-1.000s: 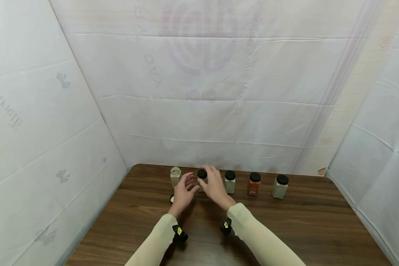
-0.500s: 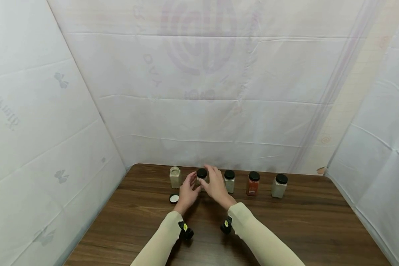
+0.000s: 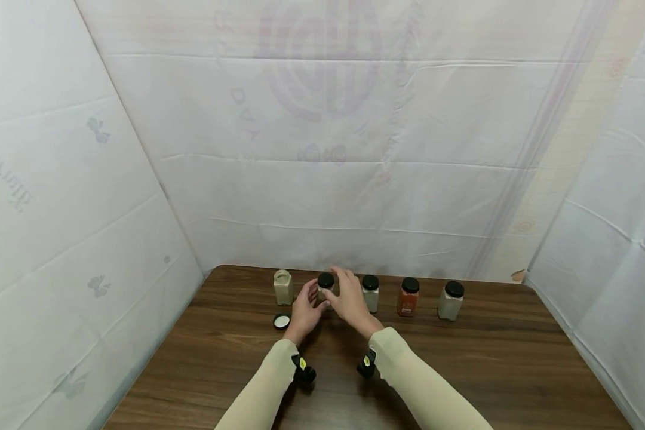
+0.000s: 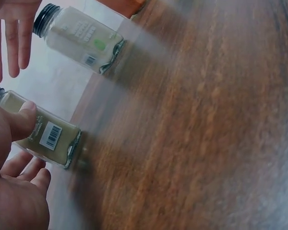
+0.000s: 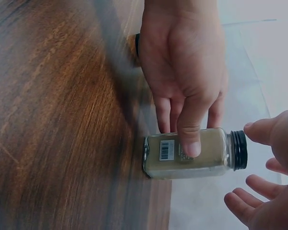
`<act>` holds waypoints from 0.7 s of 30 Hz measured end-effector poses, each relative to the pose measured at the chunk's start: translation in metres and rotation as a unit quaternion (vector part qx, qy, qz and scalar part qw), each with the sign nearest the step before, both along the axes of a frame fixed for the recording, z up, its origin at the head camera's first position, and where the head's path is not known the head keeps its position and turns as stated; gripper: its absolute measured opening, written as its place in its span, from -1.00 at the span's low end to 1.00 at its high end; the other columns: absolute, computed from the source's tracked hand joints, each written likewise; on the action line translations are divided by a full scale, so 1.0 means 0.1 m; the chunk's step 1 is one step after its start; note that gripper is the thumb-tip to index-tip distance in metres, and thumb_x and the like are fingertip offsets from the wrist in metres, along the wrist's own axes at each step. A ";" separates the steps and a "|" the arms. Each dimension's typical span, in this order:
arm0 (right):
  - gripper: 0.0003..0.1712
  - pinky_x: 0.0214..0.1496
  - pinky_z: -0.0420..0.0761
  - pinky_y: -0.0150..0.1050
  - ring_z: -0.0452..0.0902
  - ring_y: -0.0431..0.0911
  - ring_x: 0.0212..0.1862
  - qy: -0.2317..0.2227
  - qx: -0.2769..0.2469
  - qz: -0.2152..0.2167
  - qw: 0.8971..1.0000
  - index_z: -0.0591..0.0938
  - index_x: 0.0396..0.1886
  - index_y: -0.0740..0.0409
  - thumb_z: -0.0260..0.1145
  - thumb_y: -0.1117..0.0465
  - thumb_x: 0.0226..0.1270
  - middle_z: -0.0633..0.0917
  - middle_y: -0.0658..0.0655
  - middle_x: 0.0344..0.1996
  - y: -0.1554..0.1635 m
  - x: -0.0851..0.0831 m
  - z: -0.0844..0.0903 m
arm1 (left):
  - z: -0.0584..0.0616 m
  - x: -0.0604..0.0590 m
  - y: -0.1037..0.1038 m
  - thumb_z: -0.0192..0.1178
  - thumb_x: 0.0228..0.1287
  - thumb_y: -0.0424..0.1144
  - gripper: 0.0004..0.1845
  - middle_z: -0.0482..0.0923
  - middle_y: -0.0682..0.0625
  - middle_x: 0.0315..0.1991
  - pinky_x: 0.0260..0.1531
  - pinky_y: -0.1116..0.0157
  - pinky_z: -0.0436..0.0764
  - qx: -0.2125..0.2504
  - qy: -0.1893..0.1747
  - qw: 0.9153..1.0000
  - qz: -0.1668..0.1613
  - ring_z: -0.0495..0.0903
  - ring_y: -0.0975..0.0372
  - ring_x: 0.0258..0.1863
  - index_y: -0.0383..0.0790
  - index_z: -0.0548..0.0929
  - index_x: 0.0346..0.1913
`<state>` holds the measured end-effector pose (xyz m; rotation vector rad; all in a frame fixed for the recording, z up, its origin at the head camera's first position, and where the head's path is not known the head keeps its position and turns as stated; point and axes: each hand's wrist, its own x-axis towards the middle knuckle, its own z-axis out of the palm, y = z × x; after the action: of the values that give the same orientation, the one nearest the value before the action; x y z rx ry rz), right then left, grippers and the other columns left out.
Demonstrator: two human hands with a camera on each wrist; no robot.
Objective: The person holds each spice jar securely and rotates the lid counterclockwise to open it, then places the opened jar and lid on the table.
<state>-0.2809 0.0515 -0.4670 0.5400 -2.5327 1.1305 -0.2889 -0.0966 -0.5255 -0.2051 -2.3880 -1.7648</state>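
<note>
A square glass spice jar (image 5: 209,148) of tan-brown powder stands upright on the table, its black lid (image 5: 239,150) on. My left hand (image 3: 304,310) grips its body, with the thumb (image 4: 26,117) pressed on the labelled side. Beside the lid, my right hand (image 3: 350,301) has its thumb and fingers spread apart around it; the thumb tip is right near the lid's edge in the right wrist view. To the left stands a lidless jar (image 3: 283,289) of pale powder. In front of that one, a black lid (image 3: 282,321) lies with its white inside up.
Right of my hands, three more capped jars stand in the row: a pale one (image 3: 370,292), a red-orange one (image 3: 408,298) and another pale one (image 3: 450,301). The brown wooden table (image 3: 494,370) meets white sheeted walls (image 3: 322,197) at its back and sides.
My left hand has moved right from beside the jar and taken hold of its body, uncovering the loose lid on the table. My right hand has hardly moved.
</note>
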 end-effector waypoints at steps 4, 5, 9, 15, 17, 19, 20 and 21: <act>-0.33 0.28 0.53 0.20 0.44 0.25 0.30 -0.011 -0.004 0.001 1.000 0.45 0.43 0.23 0.45 0.20 0.40 0.52 0.33 0.27 0.01 0.00 0.01 | -0.03 -0.03 0.01 0.33 0.35 -0.48 -0.29 0.35 -0.30 0.46 0.43 -0.02 0.37 0.006 -0.012 1.000 0.001 0.35 -0.12 0.45 -0.29 0.30 0.51; -0.33 0.28 0.53 0.20 0.43 0.24 0.31 -0.015 -0.005 0.000 1.000 0.45 0.44 0.22 0.44 0.20 0.41 0.51 0.33 0.28 0.01 0.00 0.01 | -0.04 -0.03 0.01 0.33 0.35 -0.48 -0.29 0.35 -0.30 0.46 0.43 -0.02 0.37 0.006 -0.013 1.000 0.002 0.35 -0.12 0.45 -0.30 0.30 0.51; -0.33 0.27 0.53 0.20 0.42 0.25 0.32 -0.024 -0.007 0.002 1.000 0.44 0.44 0.22 0.43 0.19 0.42 0.50 0.32 0.29 0.01 -0.01 0.00 | -0.07 -0.04 -0.01 0.33 0.35 -0.47 -0.30 0.38 -0.30 0.44 0.42 -0.03 0.38 -0.001 -0.016 1.000 0.005 0.37 -0.13 0.44 -0.31 0.32 0.50; -0.34 0.27 0.54 0.19 0.44 0.25 0.31 -0.022 -0.004 0.005 1.000 0.44 0.44 0.22 0.43 0.20 0.42 0.51 0.32 0.29 0.02 -0.03 -0.03 | -0.12 -0.06 -0.03 0.33 0.35 -0.47 -0.32 0.42 -0.31 0.41 0.38 -0.01 0.44 -0.012 -0.020 1.000 0.006 0.41 -0.13 0.41 -0.34 0.34 0.48; -0.34 0.27 0.53 0.19 0.44 0.25 0.30 -0.019 -0.003 0.004 1.000 0.44 0.43 0.24 0.43 0.21 0.41 0.52 0.33 0.28 0.02 -0.04 -0.03 | -0.12 -0.06 -0.03 0.32 0.36 -0.48 -0.34 0.42 -0.32 0.40 0.37 -0.01 0.45 -0.015 -0.017 1.000 0.005 0.42 -0.14 0.40 -0.35 0.35 0.47; -0.35 0.27 0.54 0.19 0.45 0.26 0.29 -0.016 -0.001 0.004 1.000 0.45 0.42 0.26 0.43 0.23 0.41 0.53 0.34 0.26 0.02 -0.05 -0.02 | -0.11 -0.06 -0.04 0.31 0.36 -0.48 -0.36 0.43 -0.33 0.39 0.37 -0.01 0.46 -0.016 -0.018 1.000 0.005 0.43 -0.14 0.39 -0.36 0.36 0.46; -0.35 0.26 0.54 0.19 0.45 0.26 0.28 -0.013 -0.001 0.004 1.000 0.45 0.42 0.27 0.43 0.24 0.41 0.53 0.35 0.26 0.02 -0.05 -0.02 | -0.11 -0.05 -0.04 0.31 0.36 -0.48 -0.37 0.43 -0.34 0.38 0.36 -0.01 0.47 -0.017 -0.017 1.000 0.004 0.43 -0.15 0.38 -0.37 0.37 0.45; -0.35 0.26 0.54 0.20 0.46 0.26 0.28 -0.014 -0.002 0.004 1.000 0.45 0.41 0.28 0.43 0.25 0.40 0.53 0.35 0.26 0.02 -0.06 -0.02 | -0.11 -0.05 -0.04 0.31 0.36 -0.48 -0.37 0.43 -0.35 0.37 0.36 -0.01 0.47 -0.019 -0.016 1.000 0.003 0.43 -0.16 0.38 -0.39 0.37 0.45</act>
<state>-0.2865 0.0539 -0.4694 0.5386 -2.5539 1.1533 -0.2941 -0.1005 -0.5366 -0.1745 -2.4444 -1.7331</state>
